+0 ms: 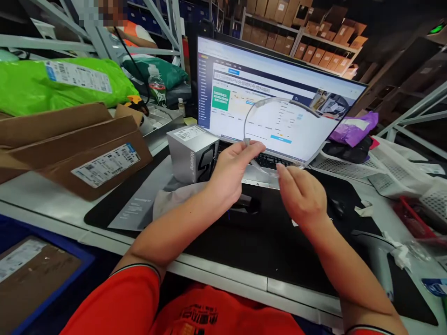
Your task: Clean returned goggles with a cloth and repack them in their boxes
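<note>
A thin, greyish, partly see-through looped band (245, 122) is held up in front of the laptop screen; its exact kind is unclear. My left hand (232, 170) pinches it on the left side of the loop, between thumb and fingers. Lower down and to the right, my right hand (302, 193) is closed on the band's lower part, its grip partly hidden. Just left of my left hand stands a silver-grey box (183, 160) with a label on top. Under my left forearm lie a pale bag (165, 202) and a dark object (246, 203).
The laptop (279, 107) stands behind my hands on a black mat (244, 246). An open cardboard box (80, 158) and a green parcel (63, 86) lie left. At right are a mouse (337, 208), a handheld scanner (380, 265) and white baskets (391, 172). Another person (136, 35) is beyond.
</note>
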The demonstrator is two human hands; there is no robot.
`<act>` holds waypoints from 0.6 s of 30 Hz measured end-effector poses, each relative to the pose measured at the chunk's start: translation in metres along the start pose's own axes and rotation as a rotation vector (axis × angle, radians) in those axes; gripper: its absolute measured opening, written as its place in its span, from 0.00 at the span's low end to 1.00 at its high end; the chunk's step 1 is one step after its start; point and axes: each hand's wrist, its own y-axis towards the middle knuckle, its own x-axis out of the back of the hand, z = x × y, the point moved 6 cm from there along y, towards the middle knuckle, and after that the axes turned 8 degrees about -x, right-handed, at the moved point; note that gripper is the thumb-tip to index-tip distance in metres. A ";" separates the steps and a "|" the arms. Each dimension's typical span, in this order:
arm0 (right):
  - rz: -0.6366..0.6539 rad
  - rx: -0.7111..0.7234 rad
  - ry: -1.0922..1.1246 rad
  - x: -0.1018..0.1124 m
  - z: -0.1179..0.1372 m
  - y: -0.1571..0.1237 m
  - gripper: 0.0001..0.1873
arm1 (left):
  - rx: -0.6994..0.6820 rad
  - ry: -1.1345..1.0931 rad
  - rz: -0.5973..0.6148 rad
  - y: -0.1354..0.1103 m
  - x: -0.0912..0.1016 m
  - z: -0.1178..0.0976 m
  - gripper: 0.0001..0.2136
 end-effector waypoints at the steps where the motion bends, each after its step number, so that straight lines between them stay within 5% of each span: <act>1: -0.022 0.008 -0.012 -0.002 -0.003 0.001 0.26 | 0.025 -0.003 0.014 0.001 0.000 0.002 0.10; 7: -0.137 -0.018 0.072 -0.004 -0.028 -0.013 0.16 | 0.254 0.025 0.126 0.001 -0.007 0.028 0.14; 13: -0.231 -0.150 0.337 0.006 -0.039 -0.013 0.08 | 0.367 0.038 0.384 -0.011 -0.026 0.040 0.23; 18: -0.144 -0.608 0.496 0.007 -0.074 -0.014 0.08 | 0.303 0.297 0.759 -0.020 -0.034 0.032 0.27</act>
